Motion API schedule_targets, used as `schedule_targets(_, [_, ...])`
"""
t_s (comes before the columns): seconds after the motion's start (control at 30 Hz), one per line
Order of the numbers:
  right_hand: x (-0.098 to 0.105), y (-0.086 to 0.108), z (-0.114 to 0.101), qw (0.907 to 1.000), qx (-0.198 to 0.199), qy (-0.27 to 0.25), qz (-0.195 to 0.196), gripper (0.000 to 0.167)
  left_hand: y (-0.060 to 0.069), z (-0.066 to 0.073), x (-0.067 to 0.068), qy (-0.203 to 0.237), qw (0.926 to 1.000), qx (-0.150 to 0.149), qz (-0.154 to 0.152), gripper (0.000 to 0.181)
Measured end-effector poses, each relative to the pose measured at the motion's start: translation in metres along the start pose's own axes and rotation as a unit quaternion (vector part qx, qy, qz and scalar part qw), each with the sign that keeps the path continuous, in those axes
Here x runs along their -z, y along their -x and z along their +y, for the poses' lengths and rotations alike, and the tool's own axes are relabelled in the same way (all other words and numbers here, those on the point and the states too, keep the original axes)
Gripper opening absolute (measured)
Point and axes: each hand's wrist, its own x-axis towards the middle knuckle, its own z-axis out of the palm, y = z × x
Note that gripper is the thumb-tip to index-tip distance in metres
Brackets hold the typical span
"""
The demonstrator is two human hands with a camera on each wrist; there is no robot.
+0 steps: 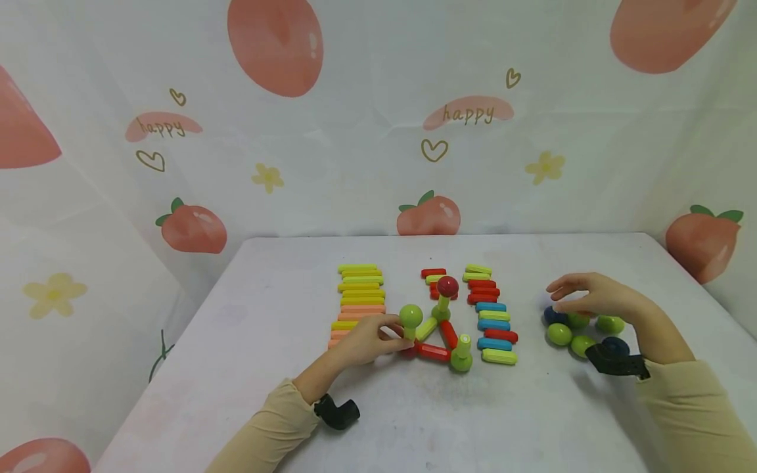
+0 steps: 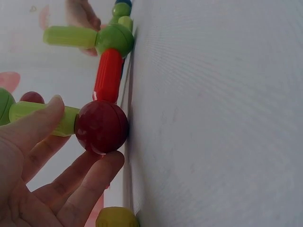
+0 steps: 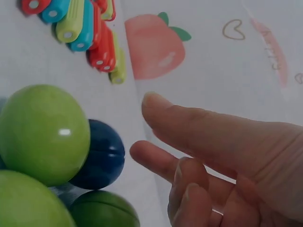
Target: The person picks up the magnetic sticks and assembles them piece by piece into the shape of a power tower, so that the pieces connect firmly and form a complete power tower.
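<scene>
My left hand (image 1: 368, 340) pinches an upright green rod (image 2: 70, 119) between thumb and fingers; the rod joins a dark red ball (image 2: 102, 127) at its base and a green ball (image 1: 411, 316) on top. A red rod (image 1: 434, 352) links that base to a green ball (image 1: 461, 359) bearing a bare upright rod. Another red rod (image 1: 449, 334) and a green rod (image 1: 426, 329) close a triangle at the back corner, where a red ball (image 1: 447, 286) tops a rod. My right hand (image 1: 597, 299), holding nothing, hovers with relaxed fingers by a blue ball (image 3: 100, 154) and green balls (image 3: 45, 135).
Left of the frame lies a column of yellow, green and orange rods (image 1: 362, 295). Right of it runs a column of red, blue and green rods (image 1: 493, 324). A few short rods (image 1: 434, 272) lie behind the triangle. A printed cloth (image 1: 355, 131) hangs behind the table (image 1: 284, 263).
</scene>
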Motion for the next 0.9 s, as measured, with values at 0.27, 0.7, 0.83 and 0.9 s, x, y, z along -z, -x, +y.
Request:
schedule_targets(0.27, [-0.005, -0.007, 0.007, 0.9994, -0.025, 0.013, -0.023, 0.050, 0.000, -0.002, -0.001, 0.000, 1.0000, 0.001, -0.004, 0.028])
schedule_targets(0.7, [-0.009, -0.007, -0.008, 0.9988, -0.002, 0.033, 0.037, 0.048, -0.001, -0.002, -0.001, -0.004, 1.0000, -0.003, -0.002, 0.027])
schedule_targets(0.83, [-0.015, -0.005, -0.026, 0.9965, 0.041, 0.020, 0.070, 0.045, -0.001, -0.001, 0.000, -0.002, 1.0000, -0.004, -0.002, 0.026])
schedule_targets(0.9, [-0.020, -0.004, -0.036, 0.9948, 0.071, 0.003, 0.073, 0.043, -0.001, -0.001, 0.000, -0.002, 1.0000, -0.004, -0.002, 0.026])
